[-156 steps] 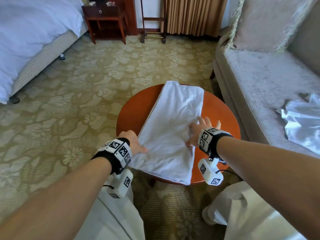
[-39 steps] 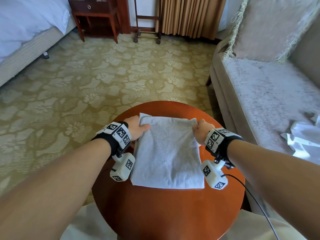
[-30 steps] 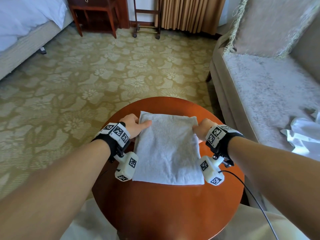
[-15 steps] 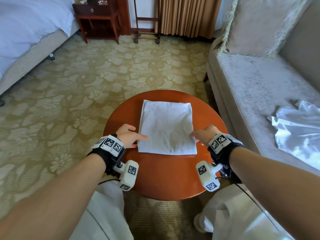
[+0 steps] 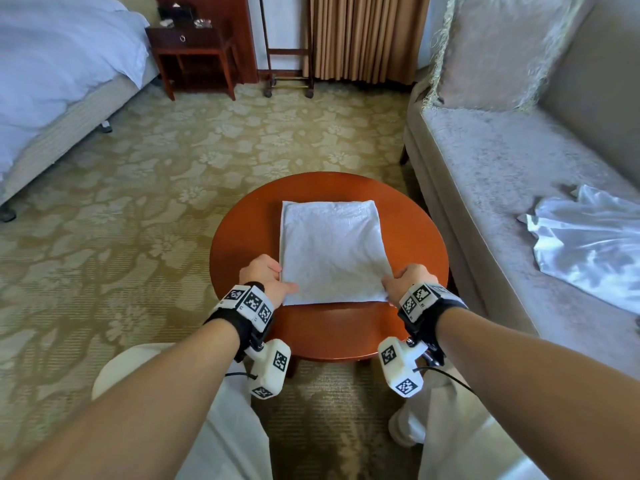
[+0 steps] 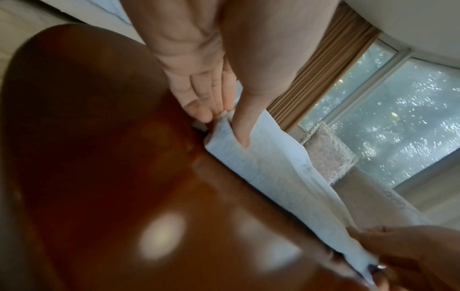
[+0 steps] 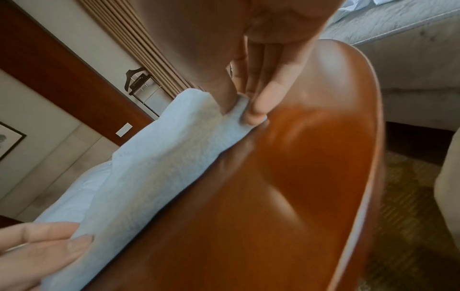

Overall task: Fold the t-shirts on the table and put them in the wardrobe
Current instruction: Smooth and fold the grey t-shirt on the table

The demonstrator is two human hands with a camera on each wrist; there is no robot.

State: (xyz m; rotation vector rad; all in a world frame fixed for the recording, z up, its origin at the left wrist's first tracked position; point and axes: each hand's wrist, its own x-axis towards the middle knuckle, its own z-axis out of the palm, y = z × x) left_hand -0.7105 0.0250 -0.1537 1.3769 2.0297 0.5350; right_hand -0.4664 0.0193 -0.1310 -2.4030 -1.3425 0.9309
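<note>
1. White and nubbly, folded t-shirt (image 5: 330, 252) lay as a rough rectangle on round, glossy red-brown table (image 5: 412, 220) in the head view. Left hand (image 5: 266, 277) pinched its near left corner, right hand (image 5: 408, 282) its near right corner. Showed black-and-white square markers on both wristbands; no readable writing. Crumpled shiny white cloth (image 5: 588, 244) lay on grey velvety sofa (image 5: 485, 174).
2. Left wrist view: thumb (image 6: 245, 126) pressed on top of the cloth edge, fingers (image 6: 199, 110) together below it, clamped on the corner.
3. Right wrist view: thumb (image 7: 224, 98) on top, fingers (image 7: 261, 102) together beneath, clamped on the other corner just above the polished wood.
</note>
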